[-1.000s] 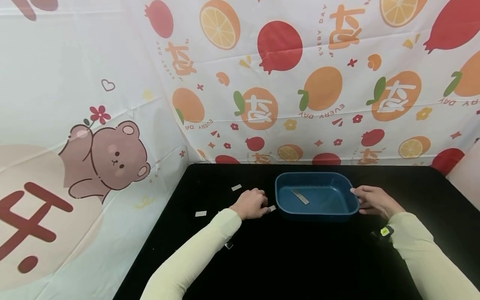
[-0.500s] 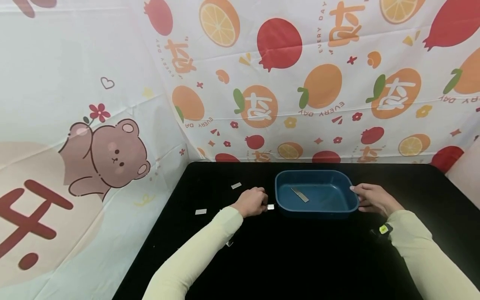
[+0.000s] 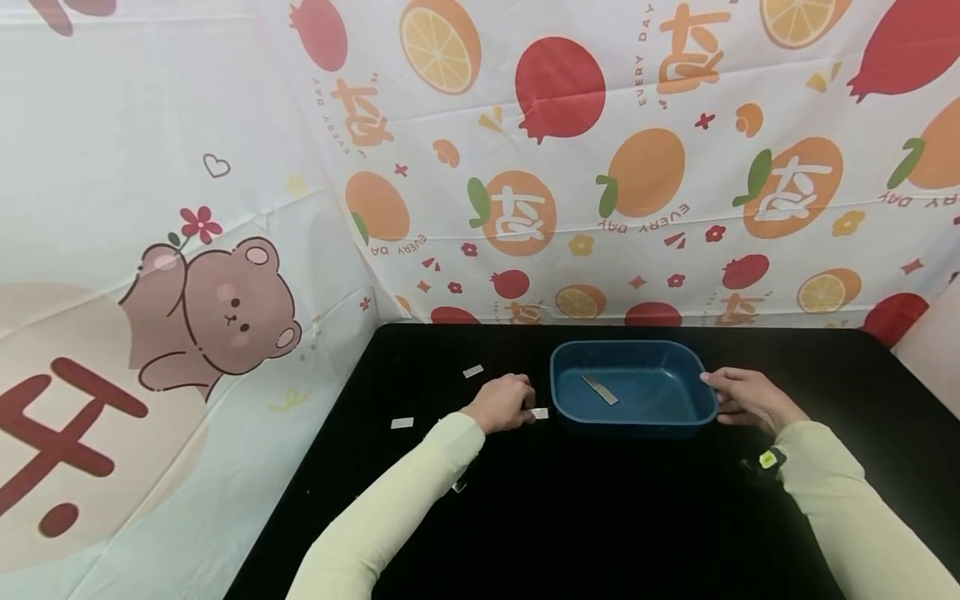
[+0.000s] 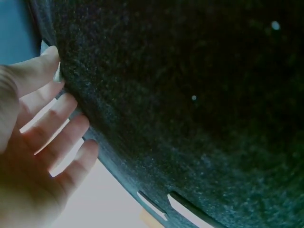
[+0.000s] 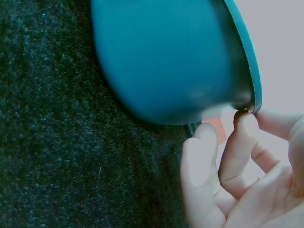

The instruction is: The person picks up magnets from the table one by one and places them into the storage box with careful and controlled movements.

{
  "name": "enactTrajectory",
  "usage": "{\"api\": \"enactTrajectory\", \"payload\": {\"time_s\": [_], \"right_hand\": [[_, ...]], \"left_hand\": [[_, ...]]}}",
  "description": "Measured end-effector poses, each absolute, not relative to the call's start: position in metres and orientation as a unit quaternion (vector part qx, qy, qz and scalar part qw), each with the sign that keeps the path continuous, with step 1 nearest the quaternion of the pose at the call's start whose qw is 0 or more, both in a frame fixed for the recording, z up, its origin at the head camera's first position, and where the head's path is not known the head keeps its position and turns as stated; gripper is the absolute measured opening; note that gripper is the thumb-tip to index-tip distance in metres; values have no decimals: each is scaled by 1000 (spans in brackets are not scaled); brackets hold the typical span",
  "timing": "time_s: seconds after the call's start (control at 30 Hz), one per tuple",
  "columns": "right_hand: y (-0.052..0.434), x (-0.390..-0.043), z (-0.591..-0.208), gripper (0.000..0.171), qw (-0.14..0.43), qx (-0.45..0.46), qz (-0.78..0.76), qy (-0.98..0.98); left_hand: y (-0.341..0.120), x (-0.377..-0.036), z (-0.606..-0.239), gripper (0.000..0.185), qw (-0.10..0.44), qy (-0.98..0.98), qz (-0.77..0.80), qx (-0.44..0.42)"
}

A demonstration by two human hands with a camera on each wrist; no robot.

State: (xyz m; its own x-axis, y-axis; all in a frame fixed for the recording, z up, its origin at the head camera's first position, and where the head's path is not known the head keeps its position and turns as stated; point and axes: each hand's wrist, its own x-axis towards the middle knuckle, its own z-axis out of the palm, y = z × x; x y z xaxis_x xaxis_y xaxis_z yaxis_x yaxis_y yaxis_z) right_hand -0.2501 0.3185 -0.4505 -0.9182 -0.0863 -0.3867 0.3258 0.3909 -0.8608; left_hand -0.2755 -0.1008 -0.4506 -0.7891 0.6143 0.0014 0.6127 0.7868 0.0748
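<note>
Beside the left wall of a blue plastic basin [image 3: 636, 421], my left hand [image 3: 501, 404] pinches a small flat silvery-white rectangular piece [image 3: 540, 413] between thumb and index finger. In the left wrist view, the thumb partly covers this piece [image 4: 57, 72], and the other fingers are spread apart. My right hand [image 3: 752, 400] grips the basin's right rim, thumb over the edge and fingers below; the right wrist view shows the rim [image 5: 256, 90] pinched. A narrow greyish strip [image 3: 600, 390] lies inside the basin.
Two more pale rectangular pieces lie on the black table [image 3: 600, 517]: one at the back left [image 3: 473, 372], another farther left [image 3: 402, 423]. A small shiny piece [image 3: 459, 487] is partly hidden by the left sleeve. A fruit-print cloth [image 3: 480, 125] hangs behind the table.
The small piece at my left fingertips has turned from tilted to nearly level and shifted slightly left. My right hand and the basin stay in place.
</note>
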Motion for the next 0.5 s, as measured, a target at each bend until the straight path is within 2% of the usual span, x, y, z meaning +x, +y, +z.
{"api": "enactTrajectory", "payload": {"time_s": [0.5], "right_hand": [[319, -250, -450, 42, 190, 71, -549, 811]], "left_hand": [[-101, -274, -448, 8, 22, 944, 43, 327]]}}
